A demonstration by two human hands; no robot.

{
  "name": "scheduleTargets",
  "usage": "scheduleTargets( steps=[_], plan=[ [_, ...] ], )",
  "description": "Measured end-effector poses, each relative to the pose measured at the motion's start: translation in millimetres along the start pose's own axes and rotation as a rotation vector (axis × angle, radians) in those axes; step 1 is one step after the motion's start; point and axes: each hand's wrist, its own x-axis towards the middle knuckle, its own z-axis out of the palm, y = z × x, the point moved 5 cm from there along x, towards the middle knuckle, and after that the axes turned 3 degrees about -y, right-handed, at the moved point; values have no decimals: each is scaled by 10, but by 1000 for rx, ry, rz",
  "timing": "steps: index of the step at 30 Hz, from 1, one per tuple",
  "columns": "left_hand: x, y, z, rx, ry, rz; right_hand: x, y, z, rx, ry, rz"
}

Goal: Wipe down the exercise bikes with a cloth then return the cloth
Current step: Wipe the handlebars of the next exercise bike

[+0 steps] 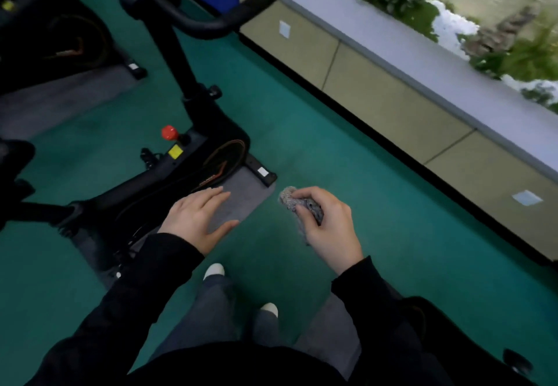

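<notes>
**Cloth in the right hand, bike to the left**

The person stands on the green floor and looks down. The right hand holds the grey cloth, bunched between curled fingers and thumb, and a part of it sticks out past the fingers. The left hand holds nothing. Its fingers are straight and a little spread, palm down.

The nearest exercise bike is ahead and to the left of both hands. Its low frame runs from near left to far right and ends at the front foot, on the far corner of the grey mat. The handlebar is higher and further ahead. The left hand appears above the right edge of this mat, near the frame. The hand with the cloth is over bare floor, just beside that corner. So I judge that the cloth must go left and forward to reach the bike.
</notes>
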Motion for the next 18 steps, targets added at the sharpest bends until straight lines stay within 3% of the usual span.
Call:
scheduleTargets(
  steps=[6,18],
  plan=[
    [-68,-413,-148,-64,105,-92,256,-278,247,-19,-59,-59],
    [44,-1463,-628,-113,145,-118,876,-1076,1096,-22,-87,-78]
  ],
)
